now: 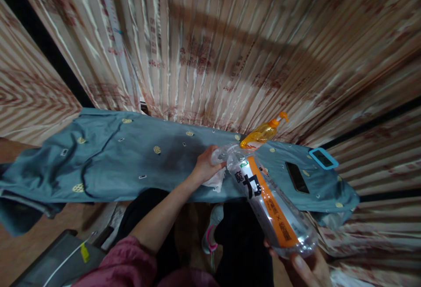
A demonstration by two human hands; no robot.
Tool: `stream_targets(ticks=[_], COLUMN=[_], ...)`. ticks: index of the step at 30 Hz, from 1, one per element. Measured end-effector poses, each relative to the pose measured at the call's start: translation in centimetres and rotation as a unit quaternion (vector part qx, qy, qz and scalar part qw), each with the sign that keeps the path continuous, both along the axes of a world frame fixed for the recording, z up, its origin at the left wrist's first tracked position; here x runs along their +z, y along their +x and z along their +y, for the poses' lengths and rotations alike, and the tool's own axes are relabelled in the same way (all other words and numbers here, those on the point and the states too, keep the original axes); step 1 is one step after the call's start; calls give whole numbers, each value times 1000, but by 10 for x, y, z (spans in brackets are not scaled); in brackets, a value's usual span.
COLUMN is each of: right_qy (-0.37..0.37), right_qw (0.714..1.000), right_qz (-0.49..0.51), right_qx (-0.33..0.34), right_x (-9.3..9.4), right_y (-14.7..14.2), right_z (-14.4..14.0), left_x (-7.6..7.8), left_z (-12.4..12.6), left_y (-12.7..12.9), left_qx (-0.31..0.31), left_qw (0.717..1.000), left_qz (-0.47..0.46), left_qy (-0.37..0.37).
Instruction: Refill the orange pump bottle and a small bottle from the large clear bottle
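A large clear plastic bottle (268,199) with an orange and silver label lies slantwise in front of me, its base toward my right. My left hand (207,164) is closed around its narrow end, and a crumpled white piece (215,181), tissue or thin plastic, hangs below those fingers. At the base, my right hand (307,269) grips the bottle from below, with the thumb on the near side; part of this hand is cut off by the frame. Just beyond the bottle is a pump bottle (259,136) of orange liquid with an orange pump head.
A blue-grey patterned cloth (108,160) covers the long narrow surface. To the right lie a dark phone (297,177) and a light-blue-framed device (323,159). Pleated curtains (210,50) hang close behind. A dark grey object (55,260) with a white cord is at lower left.
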State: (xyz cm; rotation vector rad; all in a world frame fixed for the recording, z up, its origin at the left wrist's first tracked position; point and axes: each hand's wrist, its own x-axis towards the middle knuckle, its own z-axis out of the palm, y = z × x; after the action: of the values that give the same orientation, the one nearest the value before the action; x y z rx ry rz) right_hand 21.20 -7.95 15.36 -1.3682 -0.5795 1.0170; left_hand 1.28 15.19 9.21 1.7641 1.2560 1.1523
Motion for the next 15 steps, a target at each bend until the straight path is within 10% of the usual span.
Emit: stream_targets(ticks=[15], right_qy=[-5], right_qw=[1000], right_qz=[-15], right_qx=[7], right_x=[-4], right_y=[3], right_z=[-2], left_x=[1], left_z=[0], left_y=[0], left_qx=[-1], left_qw=[1000], left_qz=[3], left_qy=[2])
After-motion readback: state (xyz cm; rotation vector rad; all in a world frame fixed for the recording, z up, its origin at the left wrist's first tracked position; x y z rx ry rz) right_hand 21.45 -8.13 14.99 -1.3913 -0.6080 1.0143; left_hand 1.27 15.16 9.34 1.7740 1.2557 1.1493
